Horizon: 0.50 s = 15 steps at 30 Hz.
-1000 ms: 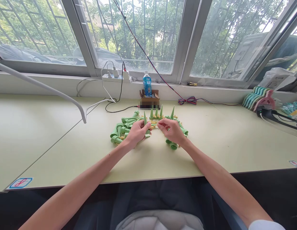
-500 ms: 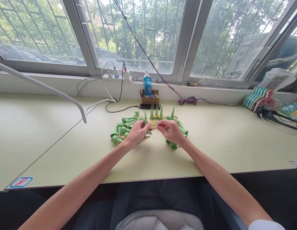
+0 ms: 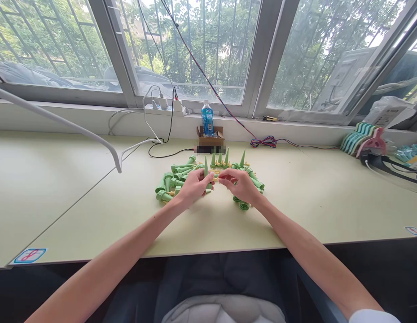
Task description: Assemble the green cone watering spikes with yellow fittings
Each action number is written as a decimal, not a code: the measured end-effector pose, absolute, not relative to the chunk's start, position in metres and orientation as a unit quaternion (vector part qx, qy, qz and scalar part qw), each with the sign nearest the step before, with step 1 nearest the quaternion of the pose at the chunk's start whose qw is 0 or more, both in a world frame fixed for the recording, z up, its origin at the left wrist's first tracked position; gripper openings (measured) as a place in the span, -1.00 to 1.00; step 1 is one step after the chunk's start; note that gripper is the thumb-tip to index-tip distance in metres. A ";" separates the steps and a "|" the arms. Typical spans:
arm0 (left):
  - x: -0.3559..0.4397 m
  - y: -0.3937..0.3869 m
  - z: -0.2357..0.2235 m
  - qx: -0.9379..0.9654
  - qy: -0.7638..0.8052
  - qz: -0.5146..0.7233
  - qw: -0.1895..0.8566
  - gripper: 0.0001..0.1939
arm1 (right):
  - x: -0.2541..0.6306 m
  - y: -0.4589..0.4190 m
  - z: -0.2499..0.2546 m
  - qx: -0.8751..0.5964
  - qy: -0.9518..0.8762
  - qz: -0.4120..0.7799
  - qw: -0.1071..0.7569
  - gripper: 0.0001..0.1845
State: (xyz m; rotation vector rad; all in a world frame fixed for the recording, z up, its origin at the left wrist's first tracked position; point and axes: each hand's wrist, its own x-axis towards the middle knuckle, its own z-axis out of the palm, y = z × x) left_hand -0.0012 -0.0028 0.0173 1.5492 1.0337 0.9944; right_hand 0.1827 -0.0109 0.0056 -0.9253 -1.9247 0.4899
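My left hand (image 3: 194, 185) is closed around a green plastic plant-watering spike (image 3: 206, 166), its tapered tip pointing up. Facing it, my right hand (image 3: 242, 184) pinches the outer end of a small yellow valve piece (image 3: 215, 179), which lies at the side of that spike; how far it sits in the spike is hidden by my fingers. Several green spikes (image 3: 164, 195) lie heaped to the left of my left hand. More stand upright behind my hands, such as one spike (image 3: 242, 159) by my right wrist. A green threaded cap end (image 3: 243, 206) shows below my right hand.
Behind the pile stands a small cardboard box (image 3: 211, 139) with a blue-liquid bottle (image 3: 207, 117). A white cable (image 3: 107, 146) arches over the table's left side. Coiled wire (image 3: 263, 141) lies at the back; hangers (image 3: 363, 139) and a black headband-like item (image 3: 393, 163) are far right.
My left hand and its spike have shifted slightly to the right. My right fingertips have edged left with the yellow piece, bringing both hands a little closer together.
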 end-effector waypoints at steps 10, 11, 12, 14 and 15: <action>0.000 -0.006 0.019 0.642 0.417 0.410 0.496 -0.59 | 0.182 -0.012 0.006 -0.368 -0.783 0.203 0.458 -0.78; 0.000 -0.006 0.020 0.641 0.419 0.409 0.496 -0.59 | 0.182 -0.011 0.006 -0.367 -0.784 0.204 0.458 -0.78; 0.001 -0.007 0.020 0.641 0.420 0.408 0.496 -0.58 | 0.182 -0.011 0.006 -0.366 -0.784 0.205 0.457 -0.77; 0.001 -0.007 0.020 0.643 0.423 0.404 0.494 -0.58 | 0.181 -0.011 0.005 -0.366 -0.785 0.206 0.455 -0.78; 0.001 -0.007 0.019 0.645 0.423 0.402 0.493 -0.58 | 0.181 -0.011 0.004 -0.366 -0.786 0.206 0.454 -0.79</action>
